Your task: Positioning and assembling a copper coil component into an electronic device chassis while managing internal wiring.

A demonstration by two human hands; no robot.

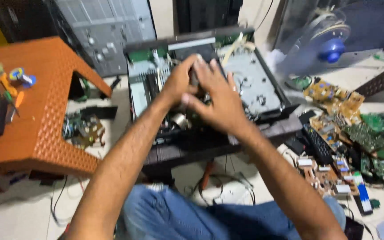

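Two hands [201,91] over one open chassis [263,84]

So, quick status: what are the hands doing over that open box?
Left hand and right hand both gripping a dark part inside the opened device. Picture blurred, part unclear. Loose circuit boards lie right, orange stool left.

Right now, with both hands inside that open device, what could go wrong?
Both the left hand and right hand grip a blurred part inside the open chassis; a slip could hit its exposed boards. Loose wires beneath it might snag. The circuit boards piled alongside could be knocked.
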